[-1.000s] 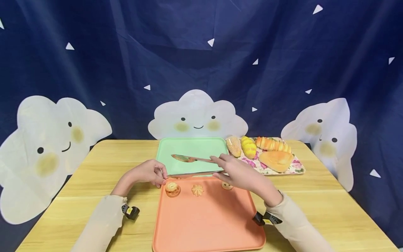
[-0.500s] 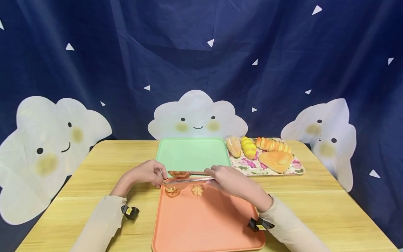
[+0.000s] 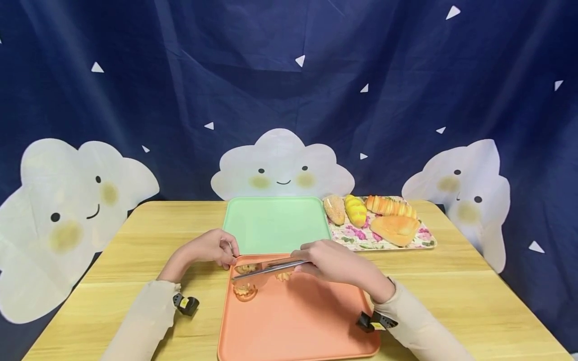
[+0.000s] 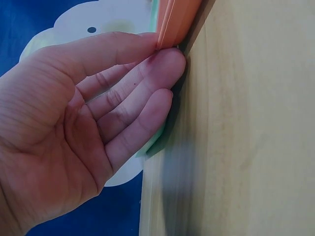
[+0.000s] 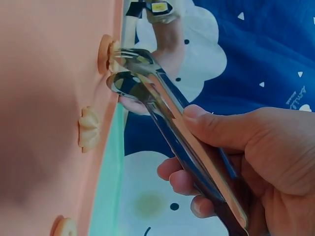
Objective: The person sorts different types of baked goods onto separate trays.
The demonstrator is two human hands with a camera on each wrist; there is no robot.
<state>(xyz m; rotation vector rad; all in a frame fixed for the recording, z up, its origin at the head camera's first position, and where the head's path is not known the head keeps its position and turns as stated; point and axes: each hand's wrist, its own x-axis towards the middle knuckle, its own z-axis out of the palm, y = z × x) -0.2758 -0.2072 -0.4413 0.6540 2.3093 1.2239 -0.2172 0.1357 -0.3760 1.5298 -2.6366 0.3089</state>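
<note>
My left hand (image 3: 214, 248) pinches the far left corner of an orange tray (image 3: 298, 321) between thumb and fingers, as the left wrist view shows. My right hand (image 5: 266, 162) grips metal tongs (image 5: 179, 132). The tongs' two ends lie at a small stack of biscuits (image 5: 104, 55) in that same corner, one end on each side in the head view. Whether they touch the stack is hard to tell. Nearer my right hand lies a star-shaped biscuit (image 5: 89, 129), partly behind the tongs in the head view. A third biscuit (image 5: 66, 227) shows at the right wrist view's lower edge.
A green tray (image 3: 277, 225) lies behind the orange one. To its right a flowered tray (image 3: 356, 234) bears several breads, among them a yellow roll (image 3: 355, 210) and a flat golden bread (image 3: 395, 230). All stand on a wooden table (image 3: 460, 296) before a blue curtain.
My right hand has brought the tongs left and toward me, from over the green tray to the stacked biscuits. The left hand keeps its place at the orange tray's corner.
</note>
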